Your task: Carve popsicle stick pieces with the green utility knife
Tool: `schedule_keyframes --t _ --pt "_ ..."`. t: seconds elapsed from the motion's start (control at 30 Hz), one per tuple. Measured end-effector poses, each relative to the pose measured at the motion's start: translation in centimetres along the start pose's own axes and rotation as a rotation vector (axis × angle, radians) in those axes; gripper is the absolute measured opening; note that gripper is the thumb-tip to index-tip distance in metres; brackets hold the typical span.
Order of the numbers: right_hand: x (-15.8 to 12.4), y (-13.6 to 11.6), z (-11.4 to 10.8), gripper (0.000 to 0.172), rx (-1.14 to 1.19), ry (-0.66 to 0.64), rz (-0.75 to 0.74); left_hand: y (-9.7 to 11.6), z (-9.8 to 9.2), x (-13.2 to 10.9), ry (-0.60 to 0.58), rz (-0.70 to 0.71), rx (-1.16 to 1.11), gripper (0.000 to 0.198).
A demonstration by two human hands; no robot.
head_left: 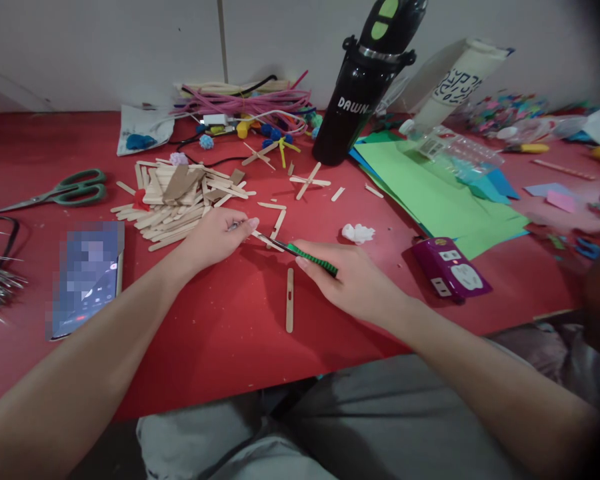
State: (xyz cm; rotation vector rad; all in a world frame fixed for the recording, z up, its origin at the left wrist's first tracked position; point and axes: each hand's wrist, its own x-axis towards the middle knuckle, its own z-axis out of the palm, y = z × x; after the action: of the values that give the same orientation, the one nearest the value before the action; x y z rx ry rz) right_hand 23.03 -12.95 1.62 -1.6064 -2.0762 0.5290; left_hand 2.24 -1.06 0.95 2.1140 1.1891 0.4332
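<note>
My left hand [215,235] rests on the red table [220,333] and pinches the end of a wooden craft stick [266,240] lying flat. My right hand [353,280] grips a green-and-black handled cutter [313,259], its tip laid against that stick close to my left fingertips. A loose notched stick [290,300] lies just in front of both hands. A heap of craft sticks [177,200] sits behind my left hand.
Green-handled scissors [65,192] and a phone [87,277] lie at the left. A black bottle [365,87], green and blue paper sheets [420,193], a purple plug adapter [450,268], a white crumpled scrap [358,233], pink cords [245,103] and glued stick crosses [307,181] sit behind.
</note>
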Motion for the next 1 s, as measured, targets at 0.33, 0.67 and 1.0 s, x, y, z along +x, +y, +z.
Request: schedule_keyframes --t 0.33,0.67,1.0 --pt "0.6 -0.8 -0.7 0.027 -0.147 -0.063 0.01 -0.1 0.2 0.1 -0.024 -0.036 -0.041 0.043" --pt "0.9 -1.3 -1.2 0.029 -0.164 -0.12 0.044 0.1 0.3 0.0 -0.029 -0.044 -0.092 0.042" --pt "1.3 -1.5 -1.9 0.024 -0.098 -0.171 0.049 0.0 0.2 0.1 -0.03 -0.028 -0.114 0.042"
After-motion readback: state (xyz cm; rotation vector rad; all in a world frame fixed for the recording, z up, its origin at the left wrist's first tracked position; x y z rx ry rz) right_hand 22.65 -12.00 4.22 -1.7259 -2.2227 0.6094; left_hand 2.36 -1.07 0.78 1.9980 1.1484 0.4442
